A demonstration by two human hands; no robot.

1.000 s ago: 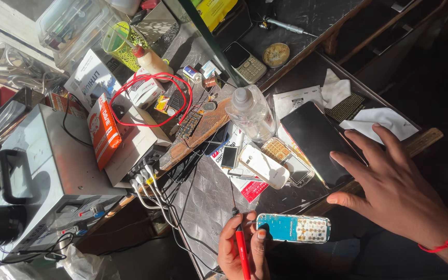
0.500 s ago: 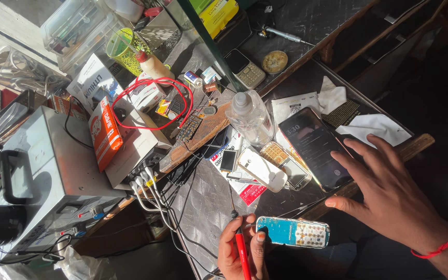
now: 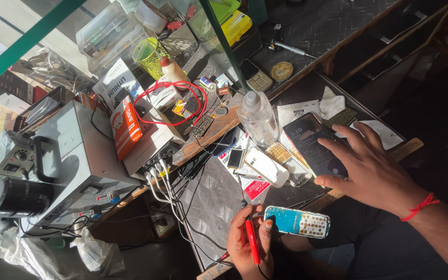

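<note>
My left hand [image 3: 250, 243] is at the bottom edge. It grips a thin red-handled tool [image 3: 251, 241], and its fingertips pinch the end of a small blue keypad phone [image 3: 297, 222] lying face up. My right hand [image 3: 372, 171], with a red thread at the wrist, lies spread over a black smartphone [image 3: 312, 142] whose screen is lit. Its thumb rests by the smartphone's lower edge. That hand grips nothing.
Around the smartphone lie a clear plastic bottle [image 3: 257, 119], a white phone shell [image 3: 265, 167] and papers [image 3: 296, 110]. A grey power unit [image 3: 68, 161], an orange box [image 3: 125, 127], a red wire loop [image 3: 175, 101] and white cables [image 3: 162, 184] crowd the left. A keypad phone [image 3: 257, 79] lies behind.
My right hand has slid up and left onto the smartphone, whose screen has lit up. My left hand still holds the red tool and blue phone in the same place.
</note>
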